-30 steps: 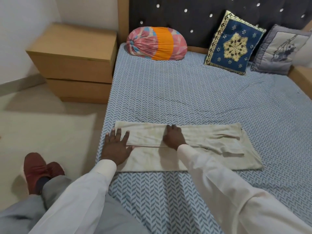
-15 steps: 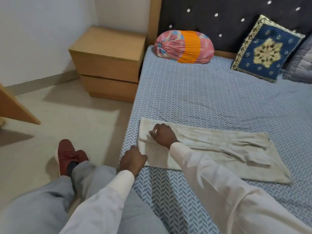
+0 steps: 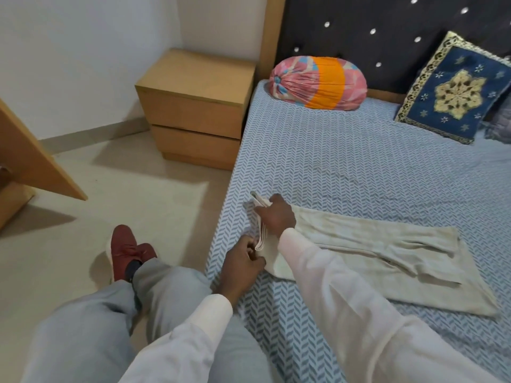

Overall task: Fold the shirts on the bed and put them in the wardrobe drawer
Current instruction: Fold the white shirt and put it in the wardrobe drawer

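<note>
Shirt [image 3: 359,252] end at frame centre: my right hand [image 3: 276,219] and left hand [image 3: 243,261] both pinch it; I should lift evenly, corners aligned, folding toward frame right.

A broad stretch of the bed [image 3: 345,167] is left open between the shirt [image 3: 373,252], spread near the front edge, and the head end, where passage is blocked by a bolster [image 3: 318,82] at the floor-side corner and a blue cushion [image 3: 453,98] beside it. The floor-side edge is flanked by a nightstand [image 3: 193,106] at the head and the person's legs [image 3: 166,288] nearer the front; open floor [image 3: 138,194] is seen between them.
</note>
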### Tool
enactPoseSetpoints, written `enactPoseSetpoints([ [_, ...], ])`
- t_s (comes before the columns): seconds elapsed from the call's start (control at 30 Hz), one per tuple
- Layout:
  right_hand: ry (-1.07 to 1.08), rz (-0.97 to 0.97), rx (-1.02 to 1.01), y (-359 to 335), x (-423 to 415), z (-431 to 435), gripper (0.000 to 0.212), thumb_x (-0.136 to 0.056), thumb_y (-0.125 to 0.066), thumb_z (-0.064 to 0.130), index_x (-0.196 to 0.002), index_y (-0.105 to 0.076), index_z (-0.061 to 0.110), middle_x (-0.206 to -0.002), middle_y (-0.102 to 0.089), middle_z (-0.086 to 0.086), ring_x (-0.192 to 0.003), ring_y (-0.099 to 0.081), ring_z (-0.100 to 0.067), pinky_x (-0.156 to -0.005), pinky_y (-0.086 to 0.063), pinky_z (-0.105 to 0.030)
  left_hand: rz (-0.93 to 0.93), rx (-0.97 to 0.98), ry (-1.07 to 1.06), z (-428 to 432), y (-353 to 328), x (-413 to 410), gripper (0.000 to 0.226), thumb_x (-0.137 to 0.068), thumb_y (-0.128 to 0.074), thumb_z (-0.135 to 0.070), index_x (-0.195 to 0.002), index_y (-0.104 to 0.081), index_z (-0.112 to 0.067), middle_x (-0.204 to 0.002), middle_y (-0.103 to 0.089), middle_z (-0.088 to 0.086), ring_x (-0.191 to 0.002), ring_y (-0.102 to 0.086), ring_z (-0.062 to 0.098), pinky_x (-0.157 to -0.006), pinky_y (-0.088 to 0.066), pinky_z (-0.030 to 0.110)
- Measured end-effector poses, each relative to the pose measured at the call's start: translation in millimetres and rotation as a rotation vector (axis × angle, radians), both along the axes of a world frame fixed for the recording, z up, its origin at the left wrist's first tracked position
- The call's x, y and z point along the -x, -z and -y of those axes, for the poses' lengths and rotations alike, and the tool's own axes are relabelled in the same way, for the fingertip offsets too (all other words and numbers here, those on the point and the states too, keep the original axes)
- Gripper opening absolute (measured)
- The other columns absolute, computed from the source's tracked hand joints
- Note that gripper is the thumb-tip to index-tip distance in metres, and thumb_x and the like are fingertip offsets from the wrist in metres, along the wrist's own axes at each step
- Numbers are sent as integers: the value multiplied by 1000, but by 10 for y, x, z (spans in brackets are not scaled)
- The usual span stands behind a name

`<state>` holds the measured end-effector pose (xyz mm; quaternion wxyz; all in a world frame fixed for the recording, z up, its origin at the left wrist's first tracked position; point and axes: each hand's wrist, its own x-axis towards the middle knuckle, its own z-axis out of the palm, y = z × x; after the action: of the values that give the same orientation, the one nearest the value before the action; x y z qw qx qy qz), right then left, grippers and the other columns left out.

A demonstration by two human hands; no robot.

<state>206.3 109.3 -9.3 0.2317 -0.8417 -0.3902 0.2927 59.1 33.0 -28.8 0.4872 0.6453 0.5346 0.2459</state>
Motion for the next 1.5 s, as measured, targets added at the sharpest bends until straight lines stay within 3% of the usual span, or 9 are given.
enactPoseSetpoints([
  [0.13, 154, -162, -52, 55, -407, 292, 55, -76, -70, 31, -126, -54, 16, -118, -64, -12, -104, -61, -28, -88, -49, -34, -153, -253, 204, 97, 44, -145, 23, -74, -61, -12, -89, -55, -29, -82, -54, -13, -76, -51, 4, -65, -42, 23],
  [0.3, 157, -181, 10, 161, -597, 393, 43, -75, -71, 22, -116, -59, 15, -113, -67, -10, -91, -59, -23, -76, -47, -29, -343, -432, 481, 175, 242, -204, 26, -82, -58, -9, -106, -60, -19, -99, -55, -2, -95, -52, 18, -78, -45, 31],
  [0.53, -120, 242, -255, 146, -505, 377, 39, -82, -59, 18, -120, -54, 16, -115, -54, -8, -111, -49, -27, -87, -48, -40, -253, -412, 470, 178, 294, -172, 38, -87, -53, -24, -125, -58, -18, -108, -54, -3, -92, -55, 12, -75, -51, 29],
  [0.63, -418, 271, -31, 220, -556, 275, 42, -89, -52, 16, -131, -51, 11, -131, -49, -12, -123, -42, -34, -100, -40, -40, -304, -421, 454, 143, 331, -191, 35, -91, -48, -19, -124, -59, -15, -107, -53, 1, -85, -56, 17, -70, -53, 35],
  [0.83, -348, 495, 50, 219, -621, 189, 39, -93, -48, 29, -127, -54, 10, -132, -49, -10, -120, -40, -36, -94, -39, -40, -389, -526, 340, 144, 354, -204, 28, -90, -45, -26, -107, -67, -21, -95, -58, -3, -82, -59, 17, -62, -51, 31],
  [1.1, -343, 575, 165, 247, -296, 348, 74, -73, -54, 74, -120, -57, 17, -125, -46, -10, -113, -43, -32, -88, -43, -40, -444, 120, 97, 82, 104, -456, 44, -85, -62, -45, -116, -56, -16, -112, -65, 8, -102, -63, 30, -76, -48, 31],
  [1.3, -376, 381, 322, 8, -163, 317, 52, -85, -55, 43, -127, -48, 13, -124, -57, -9, -112, -58, -29, -79, -42, -33, -206, 268, 63, 133, 91, -384, 25, -83, -56, -32, -105, -61, -19, -106, -67, 3, -96, -63, 25, -88, -53, 39],
  [1.4, -410, 386, 293, -124, 64, 310, 53, -88, -54, 32, -138, -39, 18, -114, -63, -9, -101, -63, -29, -74, -49, -33, -201, 183, 46, 136, -15, -186, 8, -85, -57, -28, -87, -57, -21, -90, -65, -1, -85, -62, 22, -78, -53, 34],
  [1.5, -489, 377, 230, -233, 400, 227, 58, -88, -52, 22, -144, -39, 28, -114, -64, -10, -99, -64, -28, -77, -51, -34, -276, 31, -5, 118, -245, 88, 12, -87, -53, -29, -96, -58, -23, -99, -66, 1, -91, -62, 25, -72, -45, 30],
])
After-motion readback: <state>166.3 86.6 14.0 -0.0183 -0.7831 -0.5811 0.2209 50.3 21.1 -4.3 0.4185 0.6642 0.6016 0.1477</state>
